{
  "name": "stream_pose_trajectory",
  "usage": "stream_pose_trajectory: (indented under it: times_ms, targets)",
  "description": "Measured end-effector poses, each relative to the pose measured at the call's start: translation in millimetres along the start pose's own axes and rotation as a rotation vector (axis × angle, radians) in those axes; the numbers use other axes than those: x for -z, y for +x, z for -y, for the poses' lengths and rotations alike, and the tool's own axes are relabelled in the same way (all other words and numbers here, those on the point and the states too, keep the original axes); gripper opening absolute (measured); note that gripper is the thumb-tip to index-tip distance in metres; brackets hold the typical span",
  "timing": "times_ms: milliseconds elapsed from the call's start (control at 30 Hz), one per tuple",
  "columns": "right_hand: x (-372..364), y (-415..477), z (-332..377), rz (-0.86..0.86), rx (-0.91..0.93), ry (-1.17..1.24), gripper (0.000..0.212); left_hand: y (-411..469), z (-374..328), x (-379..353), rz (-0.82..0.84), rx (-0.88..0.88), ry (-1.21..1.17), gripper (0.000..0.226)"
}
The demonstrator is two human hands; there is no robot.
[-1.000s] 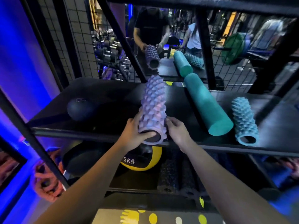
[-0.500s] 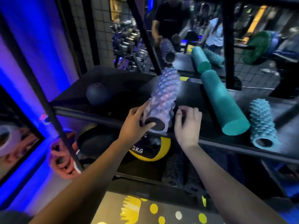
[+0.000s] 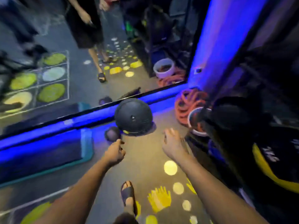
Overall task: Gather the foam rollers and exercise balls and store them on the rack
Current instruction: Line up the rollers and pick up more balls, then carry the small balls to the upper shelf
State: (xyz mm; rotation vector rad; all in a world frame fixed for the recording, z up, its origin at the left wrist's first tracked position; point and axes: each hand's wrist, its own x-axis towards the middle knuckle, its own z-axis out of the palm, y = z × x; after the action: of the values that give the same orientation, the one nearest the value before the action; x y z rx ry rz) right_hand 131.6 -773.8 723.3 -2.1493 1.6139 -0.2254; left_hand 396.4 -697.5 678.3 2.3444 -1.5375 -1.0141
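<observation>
A large black exercise ball (image 3: 133,116) rests on the floor against the lit base of a mirror. A small dark ball (image 3: 112,133) lies just left of it. My left hand (image 3: 115,152) hovers below the small ball with fingers loosely curled, holding nothing. My right hand (image 3: 174,144) is spread open to the right of the large ball, apart from it. The rack (image 3: 242,143) is at the right edge, with a black and yellow ball (image 3: 275,167) on its low shelf.
A dark mat with a teal border (image 3: 48,152) lies along the mirror at left. Coiled orange rope (image 3: 187,102) and a white bucket (image 3: 196,122) sit by the rack. My sandalled foot (image 3: 128,195) stands on the floor. The mirror reflects a person's legs (image 3: 97,62).
The view has swung from the rack shelf down to the floor. Both hands have let go of the purple spiked roller and now reach toward the balls by the mirror.
</observation>
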Motion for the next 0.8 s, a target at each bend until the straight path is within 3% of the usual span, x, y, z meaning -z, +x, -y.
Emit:
stream_pose_trajectory:
  times_ms: [133,233,433,600,800]
  targets:
    - [-102,35,108,0.315,0.088,0.014,0.04,2,139,56,-0.052,0.215,-0.102,0.045]
    - [-180,78,174,0.391,0.082,0.018,0.044,40,213,83,-0.113,0.28,-0.237,0.052]
    - [-335,195,254,0.496,-0.342,0.145,0.061,175,347,113,0.013,0.296,-0.431,0.063]
    - [-444,285,272,0.483,-0.573,0.269,0.076,311,419,106,0.137,0.297,-0.41,0.06]
    - [-608,384,216,0.494,-0.691,0.388,0.094,478,487,-12,0.205,0.355,-0.508,0.062]
